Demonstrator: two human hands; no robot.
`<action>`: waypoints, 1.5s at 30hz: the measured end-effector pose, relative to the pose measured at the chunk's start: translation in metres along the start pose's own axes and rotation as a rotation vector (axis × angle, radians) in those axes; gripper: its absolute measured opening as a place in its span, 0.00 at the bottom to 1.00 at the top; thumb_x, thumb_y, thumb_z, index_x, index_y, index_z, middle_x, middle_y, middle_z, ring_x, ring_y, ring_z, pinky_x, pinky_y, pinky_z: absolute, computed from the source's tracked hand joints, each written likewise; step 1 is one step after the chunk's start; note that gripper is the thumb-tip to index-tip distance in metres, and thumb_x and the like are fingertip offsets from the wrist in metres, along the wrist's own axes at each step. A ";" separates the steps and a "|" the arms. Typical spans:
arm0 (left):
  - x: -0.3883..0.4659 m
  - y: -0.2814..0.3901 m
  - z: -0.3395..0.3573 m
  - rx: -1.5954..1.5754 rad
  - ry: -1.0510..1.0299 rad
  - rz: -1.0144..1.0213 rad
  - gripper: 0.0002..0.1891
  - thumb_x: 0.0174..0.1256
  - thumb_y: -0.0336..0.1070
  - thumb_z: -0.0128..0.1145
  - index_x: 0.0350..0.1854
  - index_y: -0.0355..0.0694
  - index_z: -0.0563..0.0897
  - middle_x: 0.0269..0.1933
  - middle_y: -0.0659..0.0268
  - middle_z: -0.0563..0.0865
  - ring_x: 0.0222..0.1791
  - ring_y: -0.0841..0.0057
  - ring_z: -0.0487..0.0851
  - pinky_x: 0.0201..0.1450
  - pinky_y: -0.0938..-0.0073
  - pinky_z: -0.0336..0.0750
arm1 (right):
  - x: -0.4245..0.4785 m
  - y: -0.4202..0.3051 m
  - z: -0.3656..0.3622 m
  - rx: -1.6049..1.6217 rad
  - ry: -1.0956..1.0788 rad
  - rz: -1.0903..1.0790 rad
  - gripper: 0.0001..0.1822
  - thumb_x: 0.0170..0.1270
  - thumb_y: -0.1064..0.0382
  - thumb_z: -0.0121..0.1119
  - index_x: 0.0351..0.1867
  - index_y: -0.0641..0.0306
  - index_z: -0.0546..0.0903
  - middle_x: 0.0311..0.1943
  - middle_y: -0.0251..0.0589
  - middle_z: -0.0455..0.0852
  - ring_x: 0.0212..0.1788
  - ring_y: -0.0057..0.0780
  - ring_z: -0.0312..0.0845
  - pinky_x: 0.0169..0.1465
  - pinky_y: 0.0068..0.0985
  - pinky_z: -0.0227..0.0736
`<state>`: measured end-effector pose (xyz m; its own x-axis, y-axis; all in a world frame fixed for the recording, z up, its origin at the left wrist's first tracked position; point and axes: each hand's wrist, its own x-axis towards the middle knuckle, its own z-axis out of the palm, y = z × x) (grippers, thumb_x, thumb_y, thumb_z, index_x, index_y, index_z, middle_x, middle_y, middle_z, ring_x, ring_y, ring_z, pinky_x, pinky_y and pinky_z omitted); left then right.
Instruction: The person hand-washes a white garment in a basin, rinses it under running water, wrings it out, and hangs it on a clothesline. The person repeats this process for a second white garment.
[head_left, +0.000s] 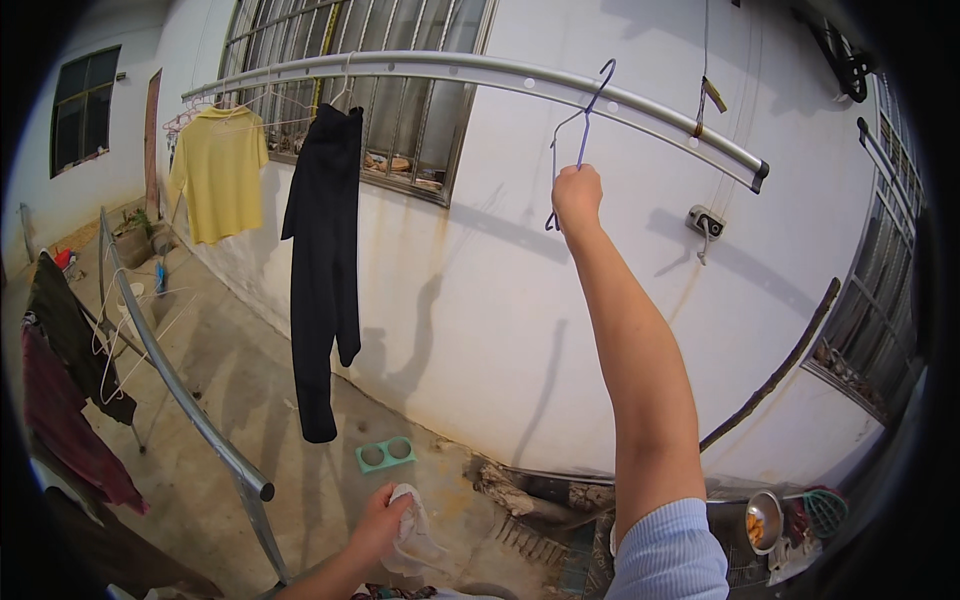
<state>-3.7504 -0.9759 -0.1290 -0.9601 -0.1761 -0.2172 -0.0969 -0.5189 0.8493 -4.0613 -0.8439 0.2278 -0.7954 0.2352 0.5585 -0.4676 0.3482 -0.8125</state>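
Note:
My right hand (577, 195) is raised and closed around a purple clothes hanger (586, 127), whose hook lies at the silver metal drying rail (495, 69). I cannot tell whether the hook bears on the rail. Low in front of me, my left hand (379, 525) grips a thin white cloth (412, 529), which hangs crumpled from the fingers. Black trousers (322, 262) hang from the rail on a pale hanger. Farther left, a yellow short-sleeved shirt (223, 176) hangs, with several pink hangers (180, 120) beside it.
A grey metal rack tube (195, 405) runs along the left, with white hangers (112, 337) and dark garments (71, 345). On the concrete floor lies a green two-hole holder (386, 454). Logs (517, 499) rest by the wall; a metal bowl (763, 517) stands lower right.

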 end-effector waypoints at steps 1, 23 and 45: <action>0.003 0.003 0.001 -0.007 -0.004 0.018 0.04 0.61 0.33 0.52 0.35 0.39 0.76 0.30 0.71 0.78 0.26 0.86 0.74 0.27 0.83 0.68 | 0.001 0.009 -0.005 -0.054 0.025 -0.108 0.12 0.62 0.65 0.40 0.34 0.73 0.72 0.27 0.47 0.78 0.22 0.31 0.74 0.24 0.28 0.69; 0.103 0.106 0.059 0.983 0.167 0.486 0.13 0.52 0.41 0.56 0.26 0.34 0.71 0.22 0.67 0.73 0.24 0.82 0.69 0.28 0.77 0.66 | -0.337 0.124 -0.196 0.407 -0.580 0.488 0.17 0.69 0.55 0.47 0.44 0.68 0.77 0.12 0.24 0.58 0.12 0.13 0.49 0.16 0.16 0.46; 0.056 -0.024 0.096 1.179 0.275 0.870 0.23 0.47 0.33 0.61 0.47 0.40 0.71 0.41 0.59 0.75 0.41 0.59 0.77 0.39 0.64 0.73 | -0.307 0.093 -0.167 0.732 -0.322 0.534 0.13 0.69 0.58 0.45 0.38 0.66 0.75 0.13 0.21 0.51 0.13 0.12 0.42 0.16 0.16 0.39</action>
<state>-3.8271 -0.8928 -0.1150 -0.7620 -0.2854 0.5814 0.1859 0.7635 0.6184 -3.7966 -0.7322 0.0086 -0.9898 -0.1002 0.1009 -0.0511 -0.4112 -0.9101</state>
